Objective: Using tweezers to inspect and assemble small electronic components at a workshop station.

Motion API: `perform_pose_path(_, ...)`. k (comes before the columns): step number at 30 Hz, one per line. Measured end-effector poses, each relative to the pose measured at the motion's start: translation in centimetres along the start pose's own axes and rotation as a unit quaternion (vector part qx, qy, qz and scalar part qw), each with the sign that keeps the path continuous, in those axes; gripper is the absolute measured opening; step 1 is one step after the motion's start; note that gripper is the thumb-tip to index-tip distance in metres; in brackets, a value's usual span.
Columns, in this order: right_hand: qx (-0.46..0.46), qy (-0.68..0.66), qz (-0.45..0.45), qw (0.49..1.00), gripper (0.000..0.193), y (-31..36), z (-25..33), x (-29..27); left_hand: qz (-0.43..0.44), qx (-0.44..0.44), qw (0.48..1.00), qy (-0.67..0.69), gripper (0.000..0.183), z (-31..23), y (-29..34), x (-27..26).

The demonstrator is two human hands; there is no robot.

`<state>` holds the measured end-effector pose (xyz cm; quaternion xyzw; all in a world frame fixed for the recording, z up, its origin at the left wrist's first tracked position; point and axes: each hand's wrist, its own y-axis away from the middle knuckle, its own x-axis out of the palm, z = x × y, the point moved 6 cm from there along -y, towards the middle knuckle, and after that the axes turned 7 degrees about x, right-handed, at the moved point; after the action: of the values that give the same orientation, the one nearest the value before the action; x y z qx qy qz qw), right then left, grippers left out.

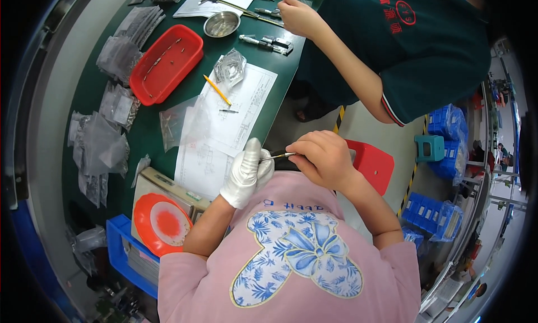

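My left hand (245, 174), in a white glove, is closed with its thumb up, just beyond the front of my pink shirt. My bare right hand (328, 159) pinches the other end of a thin metal rod (277, 156) that spans the gap between the two hands. The rod looks silvery with a darker part near my right fingertips; its left end goes into the gloved fingers, and whatever else they hold is hidden. Beyond my left hand, printed drawing sheets (255, 101) lie on the green table with an orange pencil (217, 90) and a small metal pin (228, 111).
A red tray (193, 42) with small pins, a metal bowl (222, 24) and clear bags (101, 143) occupy the table. An orange-red dish (143, 211) rests on a scale at left, beside a blue crate (115, 233). A co-worker (392, 54) stands at upper right; a red stool (372, 169) is at right.
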<state>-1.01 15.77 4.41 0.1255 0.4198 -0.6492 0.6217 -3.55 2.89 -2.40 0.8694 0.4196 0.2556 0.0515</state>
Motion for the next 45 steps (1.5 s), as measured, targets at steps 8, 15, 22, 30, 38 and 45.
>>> perform_pose_path(8,0.075,-0.077,0.064,0.992,0.013,1.5,-1.1,1.5,-0.034,-0.004,0.998,-0.053,0.039,-0.6,0.3,0.7)
perform_pose_path(15,-0.062,0.101,0.024,0.993,0.015,1.0,0.6,0.4,-0.029,-0.016,0.998,-0.045,0.037,-0.4,0.4,0.5)
perform_pose_path(22,0.003,0.024,0.039,0.999,0.017,1.2,-0.2,0.6,-0.054,0.03,0.993,-0.102,0.037,-0.6,0.3,0.7)
perform_pose_path(30,-0.028,0.034,0.013,0.999,0.018,1.9,-0.3,0.4,-0.025,0.008,0.996,-0.083,0.035,-0.9,0.4,1.2)
perform_pose_path(38,-0.064,0.072,0.044,0.994,0.013,1.6,0.1,0.4,-0.01,0.001,0.999,-0.05,0.032,-1.3,0.5,1.3)
perform_pose_path(45,-0.077,0.028,-0.012,0.997,0.016,1.6,-0.1,0.3,-0.015,-0.006,0.998,-0.053,0.031,-1.1,0.4,1.4)
